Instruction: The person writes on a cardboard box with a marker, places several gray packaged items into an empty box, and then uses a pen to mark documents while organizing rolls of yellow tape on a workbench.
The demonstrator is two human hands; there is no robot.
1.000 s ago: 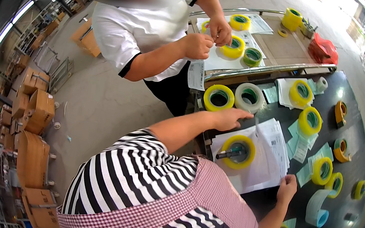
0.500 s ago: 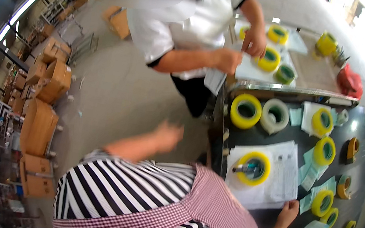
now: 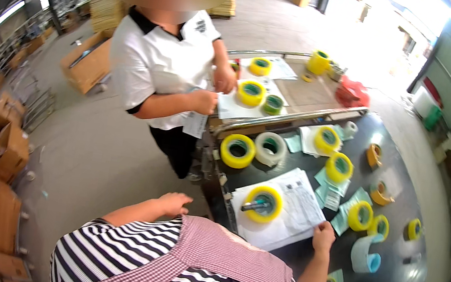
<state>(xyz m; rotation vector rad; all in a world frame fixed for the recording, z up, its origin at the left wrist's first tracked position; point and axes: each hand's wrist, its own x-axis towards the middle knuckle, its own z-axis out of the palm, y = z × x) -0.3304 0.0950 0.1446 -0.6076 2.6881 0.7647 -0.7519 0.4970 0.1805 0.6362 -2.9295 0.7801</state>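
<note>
My left hand (image 3: 174,204) is held out in front of my body above the floor, fingers loosely stretched, with nothing in it. At the right corner of a stack of printed papers (image 3: 296,221), my right hand (image 3: 324,237) pinches the paper edge. On that stack lies a yellow roll of packing tape (image 3: 272,214), and a dark marker pen (image 3: 255,205) rests across its core. Just beyond the papers sit another yellow tape roll (image 3: 228,152) and a whitish tape roll (image 3: 262,159), side by side on the dark table (image 3: 327,279).
A person in a white shirt (image 3: 158,67) stands across, hands near a trolley (image 3: 293,115) with tape rolls, papers and a red bag (image 3: 352,94). Several tape rolls and pale green slips (image 3: 350,209) lie right of my papers. Cardboard boxes (image 3: 5,149) line the left.
The view has swung up and to the right. My left hand, blurred before, now shows sharper and nearer the table. The right hand stays at the papers' corner.
</note>
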